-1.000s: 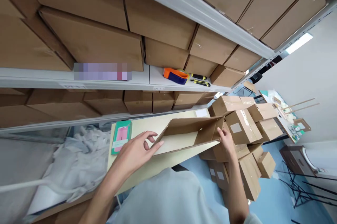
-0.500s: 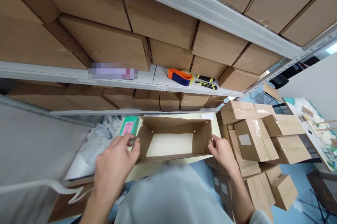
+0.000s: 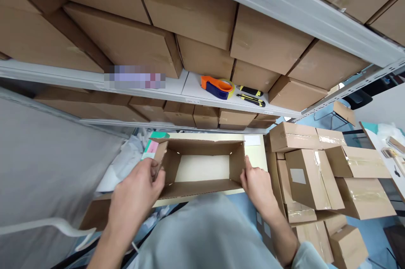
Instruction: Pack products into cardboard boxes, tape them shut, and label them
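From my seat on the head cam, I've got the long, open-topped brown cardboard box [image 3: 205, 147] sitting between my hands on the cream tabletop [image 3: 258, 157]. Left hand [image 3: 136, 193] is pinching its left end flap [image 3: 160, 152]; right hand [image 3: 259, 189] has the index finger straight against the right end, other fingers curled, can't tell if it's gripping. Green-and-pink carton [image 3: 152, 147]'s just behind the left hand.

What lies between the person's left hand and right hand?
In the head view, an open brown rectangular cardboard box lies between the left hand and the right hand.
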A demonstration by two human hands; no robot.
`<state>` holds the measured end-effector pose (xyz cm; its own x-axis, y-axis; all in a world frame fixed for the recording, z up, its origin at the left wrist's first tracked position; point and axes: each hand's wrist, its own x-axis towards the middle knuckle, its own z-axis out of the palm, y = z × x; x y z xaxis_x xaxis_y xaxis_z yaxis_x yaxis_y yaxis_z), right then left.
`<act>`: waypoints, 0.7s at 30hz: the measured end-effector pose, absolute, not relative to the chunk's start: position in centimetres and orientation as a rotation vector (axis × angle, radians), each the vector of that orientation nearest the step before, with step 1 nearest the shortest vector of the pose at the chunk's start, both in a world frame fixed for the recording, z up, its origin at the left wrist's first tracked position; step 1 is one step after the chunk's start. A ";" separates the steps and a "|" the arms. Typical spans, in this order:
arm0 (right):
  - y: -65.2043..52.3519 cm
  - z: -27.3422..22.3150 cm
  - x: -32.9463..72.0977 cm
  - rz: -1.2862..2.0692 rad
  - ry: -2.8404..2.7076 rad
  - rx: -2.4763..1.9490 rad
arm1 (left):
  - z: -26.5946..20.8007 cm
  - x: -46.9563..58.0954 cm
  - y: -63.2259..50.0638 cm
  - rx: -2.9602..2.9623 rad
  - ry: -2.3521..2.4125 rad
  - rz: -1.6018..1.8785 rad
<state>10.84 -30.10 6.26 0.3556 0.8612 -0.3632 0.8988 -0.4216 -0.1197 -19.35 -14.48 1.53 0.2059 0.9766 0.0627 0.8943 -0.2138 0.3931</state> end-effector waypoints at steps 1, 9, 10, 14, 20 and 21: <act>-29.8 6.2 10.9 -0.566 1.638 2.486 | 1.4 -19.3 -14.5 2.195 1.759 0.424; -25.9 4.9 8.1 -0.754 1.703 2.387 | 0.5 -19.6 -14.3 2.118 1.575 0.323; -25.6 4.9 8.0 -0.797 1.721 2.368 | 0.2 -19.7 -14.3 2.084 1.552 0.319; -25.8 5.8 10.1 -0.959 1.815 2.293 | -1.1 -20.7 -13.5 1.871 1.312 0.271; -27.5 6.5 14.8 -1.151 1.968 2.273 | -2.3 -24.5 -10.8 1.725 1.191 0.271; -27.6 6.3 15.0 -1.172 1.963 2.281 | -2.4 -25.0 -10.4 1.728 1.205 0.268</act>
<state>14.97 -27.63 6.34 -0.0004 0.8890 -0.4579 0.8249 -0.2586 -0.5027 -25.02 -10.36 -2.39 0.4851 0.8113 -0.3262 0.5967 -0.0345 0.8017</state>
